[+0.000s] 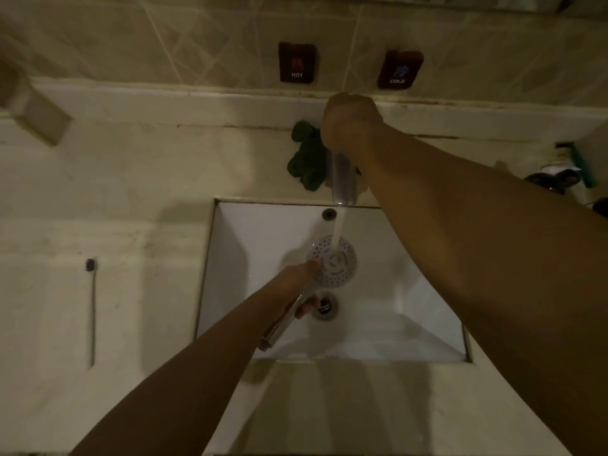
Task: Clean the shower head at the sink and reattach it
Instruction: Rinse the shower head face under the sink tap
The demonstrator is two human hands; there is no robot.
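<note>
Two hands grip: left hand holds the shower head under running water; right hand holds the tap; rinsing begun, reattaching left.

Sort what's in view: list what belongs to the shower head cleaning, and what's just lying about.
In the job: shower head, gripped by the left hand; tap, held by the right hand; running water; sink.

Lying about: toothbrush on the counter; green cloth beside the tap; HOT label and COLD label on the wall; dim clutter at the right edge.
</note>
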